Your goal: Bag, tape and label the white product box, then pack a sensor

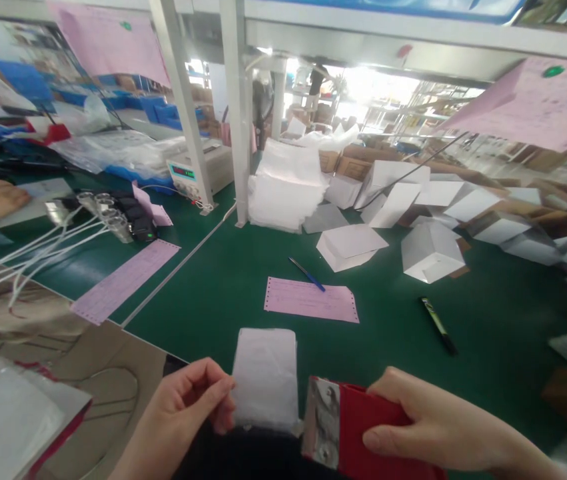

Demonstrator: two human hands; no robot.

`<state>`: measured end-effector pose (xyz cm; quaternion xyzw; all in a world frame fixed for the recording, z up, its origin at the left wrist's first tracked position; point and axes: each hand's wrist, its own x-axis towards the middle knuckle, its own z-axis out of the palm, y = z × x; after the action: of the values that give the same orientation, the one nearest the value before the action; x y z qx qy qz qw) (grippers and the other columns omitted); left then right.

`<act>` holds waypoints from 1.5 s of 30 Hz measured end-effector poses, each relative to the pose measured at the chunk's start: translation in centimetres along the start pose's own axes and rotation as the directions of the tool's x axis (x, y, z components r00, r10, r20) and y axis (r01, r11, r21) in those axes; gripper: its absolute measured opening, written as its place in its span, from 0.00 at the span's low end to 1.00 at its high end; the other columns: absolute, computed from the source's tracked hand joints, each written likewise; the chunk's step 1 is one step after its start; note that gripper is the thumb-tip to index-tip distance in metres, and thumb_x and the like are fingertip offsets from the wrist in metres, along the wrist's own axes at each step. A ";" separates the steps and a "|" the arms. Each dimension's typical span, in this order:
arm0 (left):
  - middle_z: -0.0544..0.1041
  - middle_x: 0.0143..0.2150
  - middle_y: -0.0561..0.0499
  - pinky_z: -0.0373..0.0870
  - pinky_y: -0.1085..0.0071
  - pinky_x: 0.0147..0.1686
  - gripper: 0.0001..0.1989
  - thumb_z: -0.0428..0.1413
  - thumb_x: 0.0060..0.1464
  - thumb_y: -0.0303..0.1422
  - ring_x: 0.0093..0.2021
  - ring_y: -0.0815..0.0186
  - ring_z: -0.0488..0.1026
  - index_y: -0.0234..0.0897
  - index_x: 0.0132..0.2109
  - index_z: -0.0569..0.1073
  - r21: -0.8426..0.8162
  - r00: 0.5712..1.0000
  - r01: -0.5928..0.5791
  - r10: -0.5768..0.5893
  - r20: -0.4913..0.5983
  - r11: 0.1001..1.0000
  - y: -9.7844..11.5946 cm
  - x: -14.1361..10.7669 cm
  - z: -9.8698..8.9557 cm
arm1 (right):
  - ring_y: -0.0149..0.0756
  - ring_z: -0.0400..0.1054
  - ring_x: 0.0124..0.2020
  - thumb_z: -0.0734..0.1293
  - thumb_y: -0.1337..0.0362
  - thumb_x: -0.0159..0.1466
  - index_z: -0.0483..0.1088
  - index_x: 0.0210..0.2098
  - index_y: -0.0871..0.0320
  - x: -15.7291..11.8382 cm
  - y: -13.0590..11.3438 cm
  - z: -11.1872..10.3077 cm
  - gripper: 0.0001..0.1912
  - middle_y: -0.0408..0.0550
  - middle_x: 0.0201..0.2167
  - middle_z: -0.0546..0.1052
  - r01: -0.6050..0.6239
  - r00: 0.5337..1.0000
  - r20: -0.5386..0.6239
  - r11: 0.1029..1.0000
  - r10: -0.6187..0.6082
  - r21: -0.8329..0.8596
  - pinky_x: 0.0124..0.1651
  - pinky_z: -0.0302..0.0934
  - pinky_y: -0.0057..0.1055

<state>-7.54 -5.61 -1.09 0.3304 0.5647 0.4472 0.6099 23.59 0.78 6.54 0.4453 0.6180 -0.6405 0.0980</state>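
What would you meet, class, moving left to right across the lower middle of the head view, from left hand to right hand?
Left hand, white rectangular item, metal end of the red item, right hand.

The left hand (183, 408) curls its fingers (198, 372), thumb (210, 399) close to them. The right hand (438, 421) grips, its thumb pointing left.

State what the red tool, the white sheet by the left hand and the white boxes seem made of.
Red tool: perhaps plastic or painted metal, evenly colored; its end plate looks like shiny metal, with glints and screw heads.
White sheet: matte paper or thin plastic; faint creases fit either.
White boxes: likely matte thin card, judging by crisp folds.
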 end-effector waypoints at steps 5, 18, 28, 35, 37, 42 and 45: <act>0.74 0.19 0.55 0.66 0.77 0.23 0.24 0.65 0.53 0.53 0.20 0.70 0.68 0.37 0.27 0.73 0.062 0.999 0.006 -0.004 -0.040 0.998 -2.7 0.6 -0.5 | 0.29 0.64 0.25 0.68 0.39 0.66 0.70 0.28 0.61 1.9 0.3 -0.2 0.29 0.45 0.26 0.73 0.011 0.997 0.080 0.999 -0.014 0.032 0.25 0.50 0.23; 0.65 0.23 0.57 0.60 0.71 0.28 0.22 0.48 0.67 0.49 0.25 0.65 0.66 0.40 0.30 0.65 0.667 0.963 -0.169 0.265 -0.044 0.726 -4.2 1.9 -0.8 | 0.32 0.70 0.30 0.71 0.49 0.65 0.75 0.32 0.61 2.4 -1.5 -0.1 0.19 0.47 0.33 0.79 -0.252 0.968 -0.016 0.967 0.251 -0.039 0.28 0.55 0.23; 0.66 0.71 0.33 0.64 0.39 0.67 0.45 0.62 0.60 0.52 0.70 0.41 0.64 0.40 0.74 0.51 0.715 0.676 -0.670 0.560 0.478 0.198 -2.3 2.5 -0.2 | 0.29 0.65 0.25 0.71 0.42 0.59 0.73 0.28 0.62 3.0 -0.2 0.3 0.26 0.47 0.27 0.76 -0.203 0.979 0.005 0.979 0.203 0.025 0.24 0.52 0.22; 0.71 0.65 0.28 0.55 0.36 0.70 0.54 0.68 0.43 0.55 0.66 0.37 0.67 0.30 0.69 0.60 0.656 0.650 -0.742 0.391 0.652 0.138 -0.9 4.9 3.8 | 0.27 0.62 0.22 0.69 0.40 0.58 0.69 0.25 0.60 3.0 0.5 0.6 0.27 0.46 0.24 0.73 -0.131 0.991 0.013 0.989 0.131 0.074 0.22 0.49 0.21; 0.72 0.62 0.32 0.58 0.38 0.68 0.51 0.68 0.42 0.51 0.63 0.38 0.69 0.33 0.68 0.60 0.660 0.649 -0.738 0.416 0.637 0.140 -1.0 5.0 3.8 | 0.27 0.62 0.22 0.69 0.41 0.58 0.68 0.25 0.60 2.8 0.6 0.4 0.26 0.46 0.23 0.72 -0.107 0.994 0.025 0.989 0.105 0.098 0.21 0.49 0.21; 0.69 0.62 0.34 0.59 0.39 0.67 0.56 0.71 0.39 0.47 0.62 0.40 0.68 0.35 0.69 0.53 0.668 0.642 -0.738 0.408 0.649 0.096 -0.8 4.9 3.6 | 0.27 0.60 0.21 0.69 0.41 0.58 0.67 0.24 0.59 1.3 2.1 -1.1 0.26 0.44 0.22 0.70 -0.110 0.993 0.045 0.990 0.106 0.090 0.21 0.47 0.22; 0.67 0.64 0.35 0.56 0.37 0.68 0.63 0.75 0.34 0.49 0.63 0.38 0.66 0.37 0.70 0.50 0.667 0.643 -0.741 0.379 0.666 0.085 -0.8 5.1 3.5 | 0.29 0.63 0.24 0.70 0.41 0.57 0.69 0.26 0.60 0.5 3.4 -2.0 0.26 0.45 0.25 0.73 -0.218 0.976 -0.003 0.973 0.219 0.074 0.24 0.50 0.23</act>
<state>-4.14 -0.87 -3.32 0.8676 0.4243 0.1929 0.1733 26.48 2.03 4.12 0.5173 0.5422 -0.6454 0.1480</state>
